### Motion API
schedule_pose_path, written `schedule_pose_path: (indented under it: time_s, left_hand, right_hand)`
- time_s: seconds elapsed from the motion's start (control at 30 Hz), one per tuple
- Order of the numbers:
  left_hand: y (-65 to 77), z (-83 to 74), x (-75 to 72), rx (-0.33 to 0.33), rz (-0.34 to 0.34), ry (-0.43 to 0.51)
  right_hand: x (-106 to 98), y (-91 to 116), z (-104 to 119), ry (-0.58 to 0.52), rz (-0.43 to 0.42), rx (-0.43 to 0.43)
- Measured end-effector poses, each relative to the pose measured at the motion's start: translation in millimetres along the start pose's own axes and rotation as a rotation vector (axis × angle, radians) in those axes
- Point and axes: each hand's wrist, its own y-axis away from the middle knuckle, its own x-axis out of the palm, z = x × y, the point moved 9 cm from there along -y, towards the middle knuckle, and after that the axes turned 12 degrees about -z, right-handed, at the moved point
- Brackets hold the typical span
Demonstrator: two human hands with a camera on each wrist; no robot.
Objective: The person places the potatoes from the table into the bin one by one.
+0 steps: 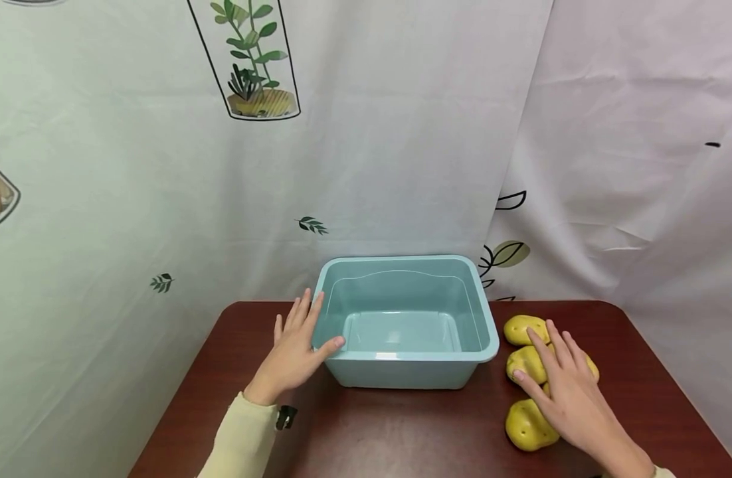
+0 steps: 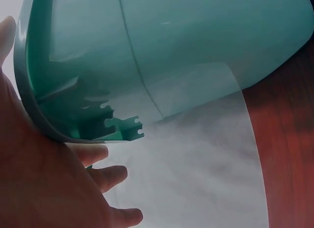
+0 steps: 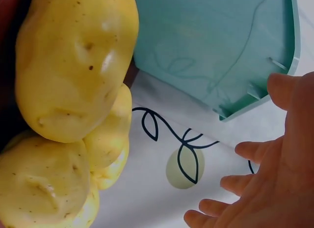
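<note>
Yellow potatoes (image 3: 76,66) show only in head and right-wrist views.

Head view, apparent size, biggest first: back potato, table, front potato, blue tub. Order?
1. table
2. blue tub
3. front potato and back potato: unranked; both partly covered, and the front one sits nearer the camera.

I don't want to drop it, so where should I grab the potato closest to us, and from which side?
Try around its plump middle, coming from above and a little from the left. The nearest potato is rounded with no handle, so squeezing opposite sides should hold best. Other potatoes lie beyond it, while its near and left sides look free.
</note>
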Motion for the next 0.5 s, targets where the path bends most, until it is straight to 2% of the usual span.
schedule_pose_path:
  time_s: [0.2, 0.5]
  left_hand:
    - [0.5, -0.3, 4.6, 0.008, 0.008, 0.014]
    - [0.8, 3.1, 7.5, -0.026, 0.002, 0.045]
  right_hand:
    - [1, 8, -3, 0.004, 0.005, 0.007]
    - [6, 18, -6, -0.005, 0.045, 0.026]
